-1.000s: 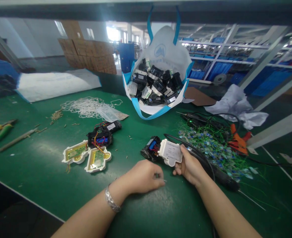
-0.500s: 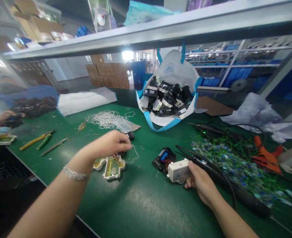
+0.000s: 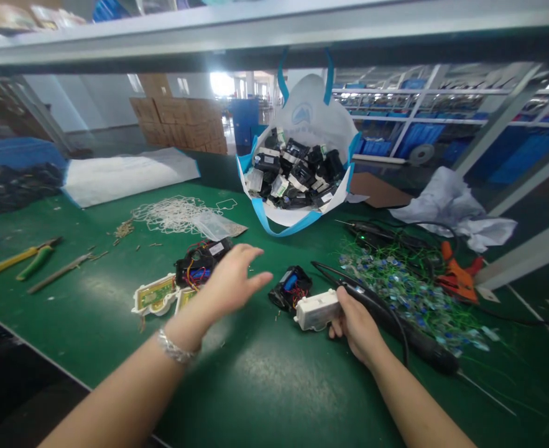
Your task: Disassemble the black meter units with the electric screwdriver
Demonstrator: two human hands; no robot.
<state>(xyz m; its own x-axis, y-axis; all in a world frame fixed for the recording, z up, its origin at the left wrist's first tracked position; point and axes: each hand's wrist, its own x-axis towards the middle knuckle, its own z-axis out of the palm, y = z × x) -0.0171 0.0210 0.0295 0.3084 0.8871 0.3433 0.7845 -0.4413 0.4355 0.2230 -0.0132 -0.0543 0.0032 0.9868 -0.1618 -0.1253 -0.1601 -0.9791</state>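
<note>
My right hand [image 3: 355, 325] is closed around a white plastic housing [image 3: 316, 310], held just above the green mat, with red wires running from it to a black module with a blue part [image 3: 289, 287]. My left hand [image 3: 232, 281] hovers open, fingers stretched toward that black module, and holds nothing. Left of this hand lie a black wired module [image 3: 198, 261] and two white housings with circuit boards [image 3: 155, 295] on the mat.
A white and blue bag [image 3: 297, 214] full of black modules stands at the back. Green wire scraps [image 3: 405, 283], a black corded tool [image 3: 409, 336] and orange cutters [image 3: 458, 277] lie to the right. Yellow-green pliers [image 3: 17, 260] and a white gasket pile [image 3: 176, 211] lie to the left.
My left hand was pinched near my right hand, reached left over the white housings, and now has swung back toward the middle with its fingers spread. My right hand keeps the white housing.
</note>
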